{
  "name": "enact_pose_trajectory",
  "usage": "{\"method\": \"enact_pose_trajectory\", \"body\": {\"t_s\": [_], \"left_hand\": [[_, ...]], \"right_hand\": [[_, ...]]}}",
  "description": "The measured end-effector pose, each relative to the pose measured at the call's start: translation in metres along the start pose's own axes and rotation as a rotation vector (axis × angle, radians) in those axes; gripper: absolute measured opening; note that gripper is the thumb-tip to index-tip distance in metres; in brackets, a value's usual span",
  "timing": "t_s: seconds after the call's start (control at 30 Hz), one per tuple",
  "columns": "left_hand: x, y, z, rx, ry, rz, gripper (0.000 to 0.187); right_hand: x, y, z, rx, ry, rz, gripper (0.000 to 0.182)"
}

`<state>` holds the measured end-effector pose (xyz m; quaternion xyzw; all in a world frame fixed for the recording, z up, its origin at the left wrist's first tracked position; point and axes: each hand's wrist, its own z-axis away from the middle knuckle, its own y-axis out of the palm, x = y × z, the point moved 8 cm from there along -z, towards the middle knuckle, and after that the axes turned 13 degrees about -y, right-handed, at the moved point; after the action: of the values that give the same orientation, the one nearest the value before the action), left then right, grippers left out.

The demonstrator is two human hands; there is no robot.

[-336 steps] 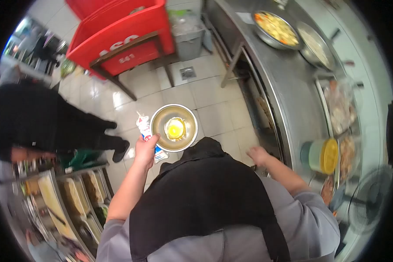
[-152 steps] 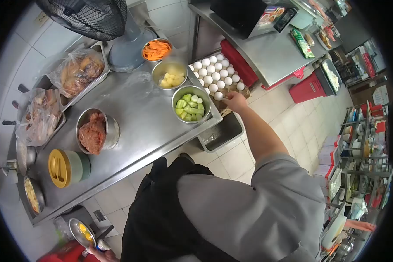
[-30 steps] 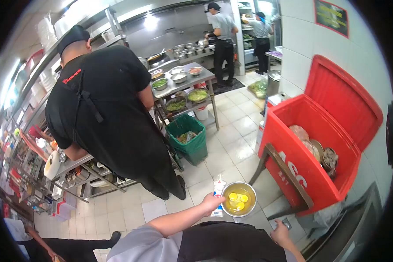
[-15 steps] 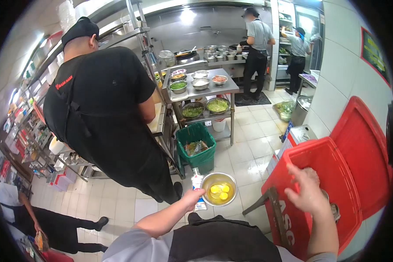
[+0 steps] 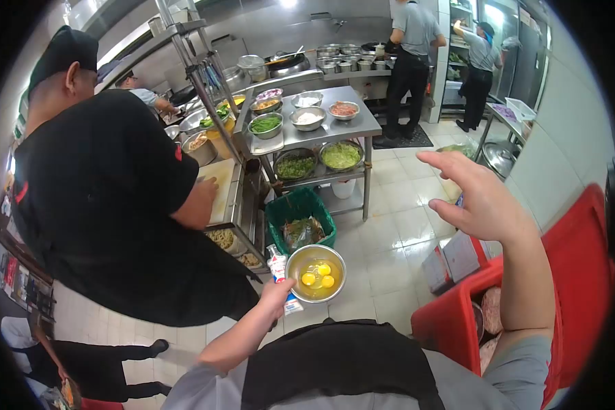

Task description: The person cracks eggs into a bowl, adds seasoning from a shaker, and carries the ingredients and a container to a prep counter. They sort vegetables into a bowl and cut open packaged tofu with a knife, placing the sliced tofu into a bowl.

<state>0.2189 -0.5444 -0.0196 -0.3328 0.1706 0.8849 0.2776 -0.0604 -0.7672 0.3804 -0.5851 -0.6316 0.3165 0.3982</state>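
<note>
A metal bowl [image 5: 340, 290] with three egg yolks and clear egg white is held by its left rim in my left hand [image 5: 277, 298]. The same hand has a white, blue and red packet [image 5: 278, 268] against the bowl's left side. My right hand [image 5: 473, 195] is raised at the right, its fingers apart and nothing in it. Below my right forearm stands a red cooler box [image 5: 451, 301] with its lid [image 5: 581, 273] up and wrapped pinkish packs inside.
A green-lined bin [image 5: 280, 212] stands just beyond the bowl. Behind it is a steel table [image 5: 352, 130] with bowls of food. A person in black [image 5: 109, 205] stands close at the left by a cutting board [image 5: 220, 191]. White boxes [image 5: 461, 256] sit beyond the cooler.
My right hand has risen from over the cooler and moved forward. The bowl and packet sit a little further left and higher in view. The view has shifted closer to the steel table.
</note>
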Motion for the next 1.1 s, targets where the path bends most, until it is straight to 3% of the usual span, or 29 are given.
{"method": "enact_pose_trajectory", "body": {"t_s": [0.13,0.23,0.4,0.5,0.57,0.7,0.8,1.03,1.1], "left_hand": [[-0.026,-0.008,-0.054,-0.049,0.069,-0.030,0.040],[-0.060,0.000,-0.070,-0.047,0.053,-0.002,0.037],[-0.104,0.005,-0.102,-0.119,0.092,0.039,0.035],[-0.126,0.004,-0.115,-0.177,0.087,0.101,0.036],[-0.149,0.007,-0.109,-0.280,0.052,0.111,0.037],[-0.144,-0.014,-0.170,-0.274,0.109,0.266,0.040],[-0.150,-0.023,-0.181,-0.396,0.136,0.427,0.039],[-0.149,-0.016,-0.177,-0.646,0.122,0.721,0.035],[-0.175,0.013,-0.148,-0.692,0.140,0.760,0.040]], "right_hand": [[-0.047,0.020,-0.071,0.053,0.036,0.008,0.067],[-0.066,0.026,-0.129,-0.021,0.039,-0.124,0.064],[-0.096,0.044,-0.228,-0.116,-0.169,-0.197,0.044],[-0.127,0.061,-0.286,-0.148,-0.144,-0.379,0.041],[-0.149,0.072,-0.321,-0.226,-0.269,-0.449,0.039],[-0.191,0.094,-0.387,-0.248,-0.446,-0.546,0.035],[-0.224,0.114,-0.447,-0.237,-0.483,-0.733,0.027],[-0.251,0.123,-0.620,-0.593,-0.687,-0.850,0.023],[-0.243,0.120,-0.665,-0.648,-0.681,-0.883,0.025]]}}
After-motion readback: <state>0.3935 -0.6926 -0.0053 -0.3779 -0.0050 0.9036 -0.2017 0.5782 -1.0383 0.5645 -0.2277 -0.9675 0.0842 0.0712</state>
